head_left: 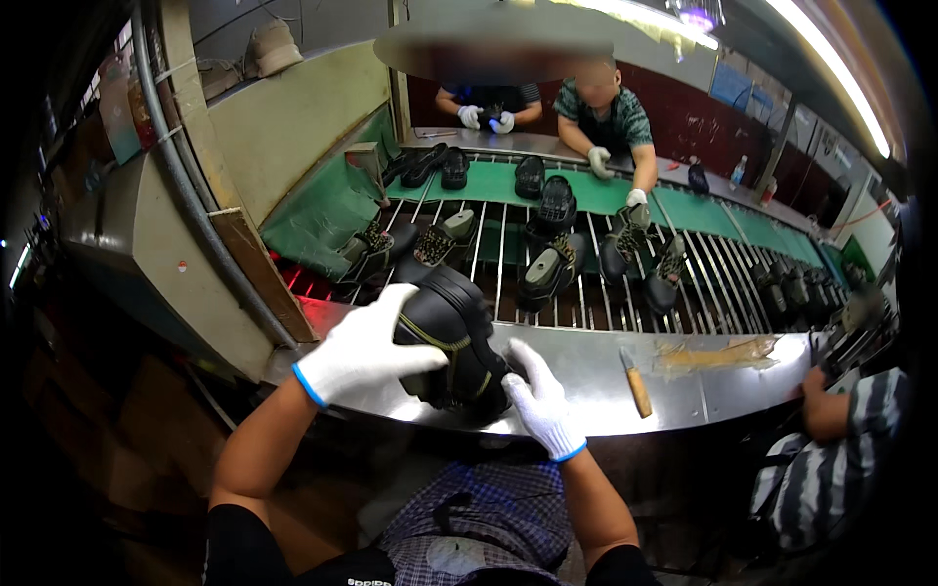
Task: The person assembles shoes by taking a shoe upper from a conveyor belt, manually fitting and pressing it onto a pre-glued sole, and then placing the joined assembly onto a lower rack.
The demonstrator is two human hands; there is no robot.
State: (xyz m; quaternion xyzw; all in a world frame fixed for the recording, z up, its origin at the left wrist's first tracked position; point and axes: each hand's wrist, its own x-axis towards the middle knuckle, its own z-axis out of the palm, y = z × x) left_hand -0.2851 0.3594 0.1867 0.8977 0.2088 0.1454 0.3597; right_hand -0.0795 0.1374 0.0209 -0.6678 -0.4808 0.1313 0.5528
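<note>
A black shoe with yellow stitching is held tilted over the near edge of the metal counter. My left hand, in a white glove with a blue cuff, grips its left side with the fingers and thumb spread round it. At its lower right my right hand, gloved the same way, holds the edge, and the fingertips are partly hidden behind the shoe. Right of my right hand, a knife with a wooden handle lies on the counter.
Beyond the metal counter runs a rack of metal bars carrying several black shoes on lasts. Green sheeting lies behind it. Across from me, a co-worker's gloved hand touches a shoe. Another person's arm is at the right.
</note>
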